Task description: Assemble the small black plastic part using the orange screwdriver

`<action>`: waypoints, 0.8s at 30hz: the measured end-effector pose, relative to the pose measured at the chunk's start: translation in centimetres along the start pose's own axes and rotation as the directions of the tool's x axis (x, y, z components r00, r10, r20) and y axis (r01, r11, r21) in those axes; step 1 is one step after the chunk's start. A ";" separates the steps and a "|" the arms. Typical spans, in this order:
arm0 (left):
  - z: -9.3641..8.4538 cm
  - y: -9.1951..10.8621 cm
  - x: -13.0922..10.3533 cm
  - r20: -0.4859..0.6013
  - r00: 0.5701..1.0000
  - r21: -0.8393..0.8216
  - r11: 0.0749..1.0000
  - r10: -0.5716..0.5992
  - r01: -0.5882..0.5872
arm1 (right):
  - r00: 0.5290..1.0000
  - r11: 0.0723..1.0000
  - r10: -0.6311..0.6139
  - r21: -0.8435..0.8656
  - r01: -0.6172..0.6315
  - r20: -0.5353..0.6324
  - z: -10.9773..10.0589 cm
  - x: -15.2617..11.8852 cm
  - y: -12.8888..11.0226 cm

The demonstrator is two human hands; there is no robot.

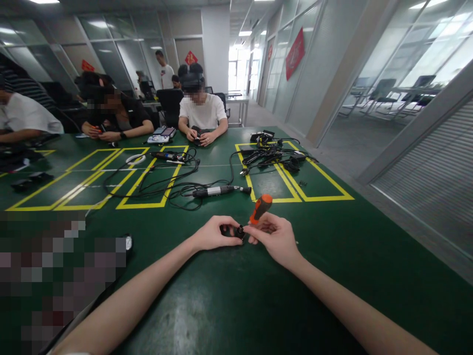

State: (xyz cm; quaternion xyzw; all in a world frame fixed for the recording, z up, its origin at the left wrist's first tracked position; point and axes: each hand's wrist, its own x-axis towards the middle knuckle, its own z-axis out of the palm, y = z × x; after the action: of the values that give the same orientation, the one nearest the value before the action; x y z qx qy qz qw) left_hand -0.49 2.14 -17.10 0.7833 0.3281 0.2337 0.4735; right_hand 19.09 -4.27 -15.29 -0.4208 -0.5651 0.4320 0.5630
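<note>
Your left hand (218, 231) is curled round the black part (226, 230); right of it, your right hand (276, 237) grips the orange screwdriver (262, 206). Likely fingertip alignment; next calls for steadiness.

You have a small black part (240, 230), round at its visible end, gripped in your left hand (216, 232), its other details hidden by your fingers. Your screwdriver (261, 206), orange and dark grey, tilts butt-up from your right hand (277, 239), its tip hidden. Both are well short of the far edge of the green worktop (207, 296).
</note>
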 end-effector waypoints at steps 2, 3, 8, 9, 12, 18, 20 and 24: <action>0.0 0.0 -0.1 0.008 1.000 -0.017 1.000 0.000 0.000 | 0.997 1.000 -0.025 -0.011 0.026 0.070 -0.1 -0.1 -0.1; 0.1 -0.1 -0.1 0.011 1.000 -0.029 1.000 0.002 -0.002 | 0.993 0.999 -0.039 -0.017 0.041 0.114 -0.1 -0.1 -0.2; 0.2 -0.3 -0.1 0.005 1.000 -0.051 0.998 0.021 -0.021 | 0.976 0.995 -0.101 -0.005 0.104 0.192 0.0 -0.3 0.0; 0.2 -0.3 -0.1 0.003 1.000 -0.050 0.999 0.021 -0.020 | 0.976 0.994 -0.107 -0.001 0.109 0.191 0.1 -0.4 0.1; 0.1 -0.2 -0.2 0.003 1.000 -0.048 0.998 0.029 -0.028 | 0.980 0.996 -0.094 0.010 0.094 0.176 0.4 -0.6 0.6; 0.0 0.0 -0.2 0.008 0.999 -0.015 0.999 0.035 -0.035 | 0.993 0.998 -0.050 0.043 0.046 0.110 0.6 -0.6 0.7; 0.0 -0.1 -0.2 0.007 0.999 -0.018 0.999 0.034 -0.034 | 0.991 0.996 -0.075 0.046 0.070 0.111 0.5 -0.5 0.6; 0.0 -0.1 -0.1 0.003 1.000 -0.009 1.000 0.023 -0.023 | 0.992 0.996 -0.088 0.026 0.086 0.091 0.4 -0.3 0.5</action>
State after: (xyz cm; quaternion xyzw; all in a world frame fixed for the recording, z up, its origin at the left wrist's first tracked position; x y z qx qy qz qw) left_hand -0.56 2.09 -17.26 0.7853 0.3172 0.2393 0.4748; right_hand 18.67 -4.42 -15.84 -0.3691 -0.6034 0.4323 0.5592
